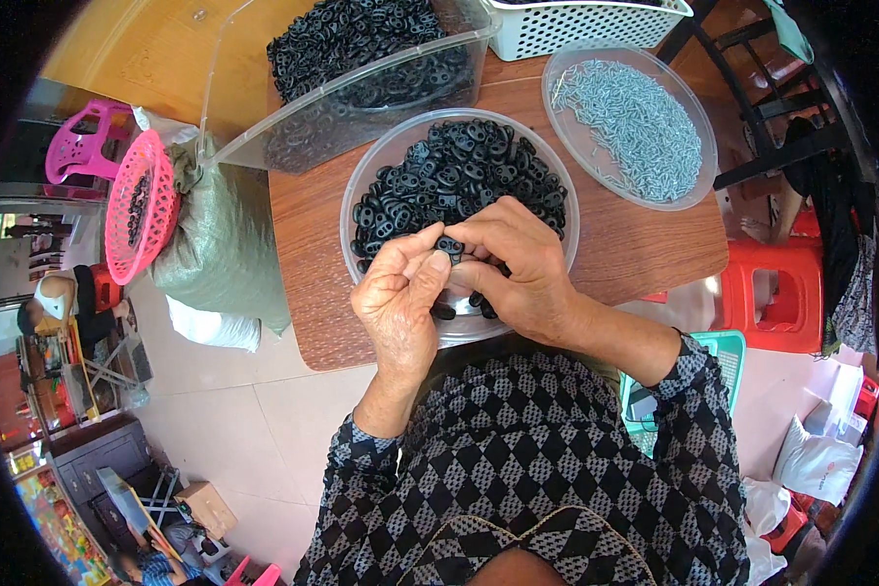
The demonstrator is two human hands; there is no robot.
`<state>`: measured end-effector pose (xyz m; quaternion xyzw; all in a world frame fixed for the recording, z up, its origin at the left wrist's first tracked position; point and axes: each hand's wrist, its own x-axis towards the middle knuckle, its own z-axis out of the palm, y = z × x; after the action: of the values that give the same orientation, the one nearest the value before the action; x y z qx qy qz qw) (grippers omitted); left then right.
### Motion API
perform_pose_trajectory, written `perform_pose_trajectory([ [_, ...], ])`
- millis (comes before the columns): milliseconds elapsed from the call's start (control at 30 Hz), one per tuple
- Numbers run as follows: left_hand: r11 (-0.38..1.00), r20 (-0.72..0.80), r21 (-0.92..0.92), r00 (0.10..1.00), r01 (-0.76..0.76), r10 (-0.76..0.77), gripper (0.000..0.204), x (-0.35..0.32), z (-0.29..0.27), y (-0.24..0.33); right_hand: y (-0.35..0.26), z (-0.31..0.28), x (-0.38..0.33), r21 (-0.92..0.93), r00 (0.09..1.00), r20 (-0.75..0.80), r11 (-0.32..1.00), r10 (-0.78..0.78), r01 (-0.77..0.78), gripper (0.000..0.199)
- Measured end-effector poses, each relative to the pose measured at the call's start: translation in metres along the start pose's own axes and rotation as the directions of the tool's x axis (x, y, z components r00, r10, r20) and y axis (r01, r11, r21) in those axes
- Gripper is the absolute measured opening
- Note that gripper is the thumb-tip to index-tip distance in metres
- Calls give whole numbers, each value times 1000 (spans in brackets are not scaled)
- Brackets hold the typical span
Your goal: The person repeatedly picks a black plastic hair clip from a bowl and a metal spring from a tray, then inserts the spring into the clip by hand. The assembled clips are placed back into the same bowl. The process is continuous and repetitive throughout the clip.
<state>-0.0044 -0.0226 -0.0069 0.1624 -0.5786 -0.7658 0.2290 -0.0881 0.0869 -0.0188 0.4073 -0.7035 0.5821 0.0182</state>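
Note:
Both my hands meet over the near side of a round clear tub point(348, 220) heaped with small black plastic pieces point(459, 171). Between the fingertips is one black two-hole cord lock point(449, 246). My left hand point(400, 303) pinches it from the left with thumb and forefinger. My right hand point(523, 269) grips its right side, fingers bent and closed. Whether the right fingers also hold a smaller part is hidden. A few black pieces point(481, 305) lie just below my hands at the tub's near edge.
Far right on the wooden table point(615, 259) sits a round tray point(693, 186) of small metal springs point(635, 127). A clear bin point(347, 93) of black pieces and a white basket point(586, 29) stand behind. Left are a pink basket point(117, 230) and sack point(225, 244); right, red stools point(776, 293).

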Motion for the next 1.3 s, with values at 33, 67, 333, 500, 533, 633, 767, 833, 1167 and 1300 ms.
perform_pose_trajectory([
  [33, 1000, 20, -13, 1000, -8, 9, 22, 2, -3, -1, 0, 0, 0, -1, 1000, 0, 1000, -1, 1, 25],
  [67, 1000, 41, -26, 999, -17, 18, 22, 2, -4, -2, 0, 0, 0, -3, 1000, 0, 1000, -1, 1, 25],
  [333, 999, 22, 26, 999, -24, 24, 24, -1, -3, -4, 0, -1, 0, 7, 1000, -4, 1000, 6, -6, 24],
  [500, 996, 28, 91, 999, -21, 18, 28, -2, -1, 2, -2, -2, 0, 14, 1000, -10, 1000, 15, -15, 26],
  [533, 994, 39, 102, 998, -47, 44, 28, -1, -2, 0, -2, -2, 0, 15, 1000, -14, 1000, 13, -13, 26],
  [633, 969, 68, 200, 989, -145, 134, 28, 1, -9, -6, -3, -1, -1, 23, 1000, -12, 1000, 20, -19, 27],
  [767, 950, 63, 259, 984, -177, 166, 26, 1, -4, -1, -7, -3, -2, 21, 999, 17, 999, 46, -47, 28],
  [833, 947, 48, 263, 983, -185, 178, 25, 0, -3, 0, -7, -1, -2, 48, 998, 1, 997, 55, -55, 29],
  [1167, 951, -19, 251, 982, -179, 190, 25, -5, -3, -4, -14, 1, -1, 65, 995, 12, 993, 99, -99, 30],
  [1300, 978, -63, 151, 986, -146, 157, 24, -9, 0, -6, -12, 3, -1, 64, 999, -17, 997, 50, -49, 29],
])
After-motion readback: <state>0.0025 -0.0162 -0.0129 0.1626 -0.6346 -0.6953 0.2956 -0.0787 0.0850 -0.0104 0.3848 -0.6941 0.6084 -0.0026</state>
